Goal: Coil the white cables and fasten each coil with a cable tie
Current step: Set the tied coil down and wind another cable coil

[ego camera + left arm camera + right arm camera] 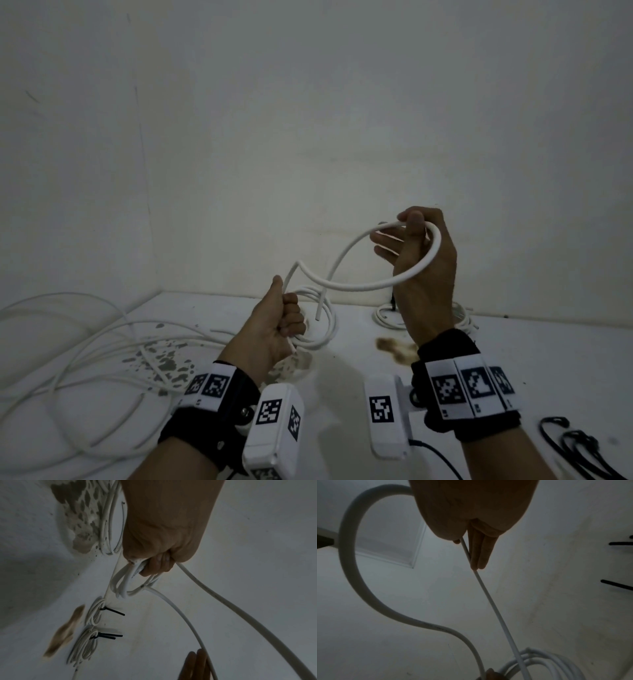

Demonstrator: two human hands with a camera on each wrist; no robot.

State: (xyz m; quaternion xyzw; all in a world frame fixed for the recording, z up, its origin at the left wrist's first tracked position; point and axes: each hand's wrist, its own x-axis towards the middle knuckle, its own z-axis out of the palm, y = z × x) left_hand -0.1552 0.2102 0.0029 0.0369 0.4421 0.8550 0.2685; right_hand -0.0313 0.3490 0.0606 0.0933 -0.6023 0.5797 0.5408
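My left hand (286,317) (154,563) grips a small coil of white cable (320,320) (126,584) held above the white tabletop (342,370). From the fist a free length of the same cable (359,286) (349,566) arcs up and to the right. My right hand (416,240) (474,547), raised higher at the right, pinches that length between thumb and forefinger, the other fingers straight. The cable's cut end (318,317) hangs down beside the coil. Black cable ties (575,445) lie at the near right.
A loose tangle of white cables (85,359) sprawls over the left of the table. Two coils tied with black ties (94,612) (85,646) lie at the back by the wall. Grey paint chips (164,359) and a brown stain (394,347) mark the surface.
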